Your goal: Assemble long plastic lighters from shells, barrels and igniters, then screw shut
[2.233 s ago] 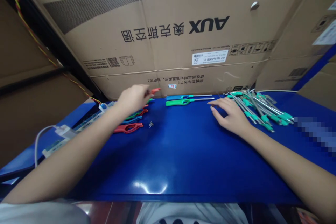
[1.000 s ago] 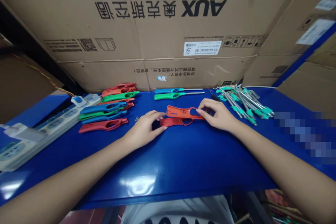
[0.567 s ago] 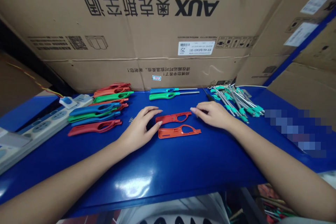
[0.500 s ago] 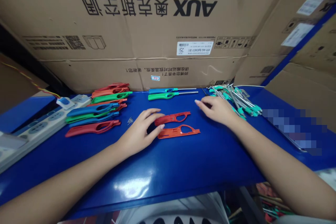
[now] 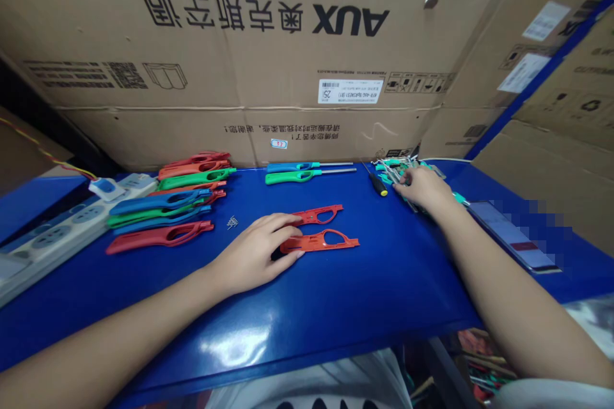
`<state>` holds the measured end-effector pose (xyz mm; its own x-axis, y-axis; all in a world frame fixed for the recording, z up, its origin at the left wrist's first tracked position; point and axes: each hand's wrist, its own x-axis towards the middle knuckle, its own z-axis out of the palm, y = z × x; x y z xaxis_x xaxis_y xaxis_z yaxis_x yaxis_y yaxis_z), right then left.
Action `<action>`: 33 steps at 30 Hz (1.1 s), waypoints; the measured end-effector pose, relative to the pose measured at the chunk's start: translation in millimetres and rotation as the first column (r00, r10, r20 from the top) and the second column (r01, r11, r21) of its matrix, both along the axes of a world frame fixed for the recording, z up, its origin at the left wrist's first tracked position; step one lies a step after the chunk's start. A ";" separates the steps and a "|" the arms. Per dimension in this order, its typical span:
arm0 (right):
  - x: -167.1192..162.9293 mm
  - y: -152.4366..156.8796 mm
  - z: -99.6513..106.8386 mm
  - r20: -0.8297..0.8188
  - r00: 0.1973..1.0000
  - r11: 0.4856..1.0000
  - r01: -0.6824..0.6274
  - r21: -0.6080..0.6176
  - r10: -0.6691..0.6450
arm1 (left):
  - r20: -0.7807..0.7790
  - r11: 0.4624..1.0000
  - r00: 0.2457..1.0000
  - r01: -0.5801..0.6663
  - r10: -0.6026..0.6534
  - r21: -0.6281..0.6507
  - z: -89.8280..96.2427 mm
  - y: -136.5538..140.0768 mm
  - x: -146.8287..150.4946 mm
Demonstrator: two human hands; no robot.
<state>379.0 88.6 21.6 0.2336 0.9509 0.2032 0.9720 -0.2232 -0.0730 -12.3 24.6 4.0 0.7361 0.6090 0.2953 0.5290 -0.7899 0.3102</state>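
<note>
My left hand (image 5: 261,248) lies at the left ends of two lighter handle halves, fingers spread and touching them. The red half (image 5: 322,215) is behind and the orange half (image 5: 330,241) in front, both flat with their inner sides up. At the back right, my right hand (image 5: 425,186) is in a pile of metal lighter tubes (image 5: 391,169) with green ends. Its thumb and fingers are bent together on a tube, whose grasped part is mostly hidden. A screwdriver (image 5: 378,186) with a black and yellow handle lies just left of this hand.
Several coloured lighter handles (image 5: 160,238) are stacked at the left, beside a white power strip (image 5: 71,223). Small screws (image 5: 233,222) lie near my left hand. Two lighters, blue (image 5: 288,167) and green (image 5: 290,177), lie at the back. A phone (image 5: 511,236) is at the right; cardboard (image 5: 268,77) stands behind.
My right hand has moved right into the tube pile, uncovering the screwdriver, and its fingers have closed in. My left hand has settled lower onto the handle halves. The view has shifted slightly.
</note>
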 end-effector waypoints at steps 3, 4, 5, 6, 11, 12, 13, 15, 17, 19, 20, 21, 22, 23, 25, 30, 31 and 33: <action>0.5 2.6 -5.7 0.002 1.000 1.000 -0.010 0.014 0.010 | -0.016 1.000 1.000 0.015 -0.015 -0.008 3.4 0.7 -2.3; 0.7 3.0 -6.9 0.005 1.000 1.000 -0.011 0.024 0.010 | -0.017 1.000 1.000 0.017 -0.018 -0.013 4.1 1.1 -2.9; 0.7 3.2 -7.7 0.006 1.000 0.999 -0.010 0.032 0.010 | -0.016 1.000 1.000 0.018 -0.019 -0.018 4.5 1.5 -3.3; 0.7 3.2 -8.3 0.007 1.000 0.999 -0.009 0.037 0.009 | -0.016 1.000 1.000 0.019 -0.019 -0.023 4.8 1.9 -3.5; 0.7 3.7 -10.2 0.007 1.000 0.999 0.000 0.050 -0.001 | -0.020 0.999 1.000 0.018 -0.019 -0.047 6.0 2.5 -3.7; 1.4 4.1 -11.2 0.008 1.000 0.998 0.010 0.059 -0.011 | -0.020 0.999 1.000 0.015 -0.016 -0.050 6.2 2.3 -3.9; 2.3 4.8 -12.5 0.008 1.000 0.997 0.022 0.067 -0.023 | -0.021 0.999 1.000 0.013 -0.014 -0.052 6.6 2.2 -4.1; 4.6 6.4 -16.0 0.008 0.999 0.996 0.045 0.078 -0.046 | -0.022 0.999 1.000 0.011 -0.012 -0.053 7.2 1.9 -4.4; 6.9 8.2 -19.8 0.005 0.998 0.994 0.057 0.090 -0.057 | -0.019 0.998 1.000 0.010 -0.011 -0.055 8.2 1.6 -4.4; 8.3 9.8 -22.4 -0.005 0.998 0.992 0.059 0.110 -0.059 | -0.011 0.998 1.000 0.007 -0.007 -0.059 9.5 1.4 -4.4; 8.5 10.4 -22.7 -0.014 0.998 0.991 0.058 0.124 -0.057 | -0.005 0.998 1.000 0.004 -0.005 -0.060 10.4 1.4 -4.5; 8.5 10.9 -22.2 -0.025 0.998 0.989 0.055 0.141 -0.052 | -0.002 0.998 1.000 0.004 -0.004 -0.062 11.4 1.5 -4.8; 8.1 11.1 -20.9 -0.038 0.998 0.986 0.049 0.160 -0.044 | -0.001 0.998 1.000 0.004 -0.004 -0.063 12.4 1.6 -5.4; 7.4 11.0 -18.7 -0.053 0.998 0.983 0.041 0.181 -0.032 | -0.004 0.998 1.000 0.006 -0.006 -0.060 13.4 2.0 -6.2; 4.9 9.8 -12.1 -0.092 0.996 0.975 0.019 0.220 0.002 | -0.022 0.999 1.000 0.009 -0.010 -0.052 15.5 3.3 -8.5; -10.0 -0.7 7.2 -0.215 0.969 0.962 -0.064 0.267 0.124 | -0.061 0.998 0.998 -0.009 0.006 -0.062 21.4 7.8 -16.0; -14.3 -4.0 10.1 -0.232 0.958 0.957 -0.103 0.270 0.168 | -0.076 0.998 0.997 -0.012 0.006 -0.068 22.8 8.4 -17.4; -23.5 -11.5 14.4 -0.247 0.919 0.931 -0.236 0.280 0.307 | -0.118 0.997 0.993 -0.016 0.007 -0.080 25.5 8.6 -19.7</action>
